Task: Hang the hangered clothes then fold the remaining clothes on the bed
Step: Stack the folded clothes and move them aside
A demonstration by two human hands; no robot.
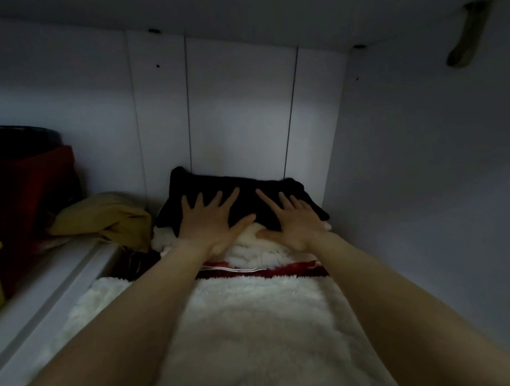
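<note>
Both flat hands, left hand (208, 224) and right hand (293, 223), press folded black garment (242, 192).

The picture is dim and bluish, lit mostly from behind the camera. The brightest patch falls on the white back panel (238, 111), fading to grey toward the ceiling and side walls. Left of that panel, the dark red bag (23, 196) sinks into deep shadow with little detail. Wide-angle bending curves the panel's seams, and the forearms nearest the camera look soft and stretched.
</note>
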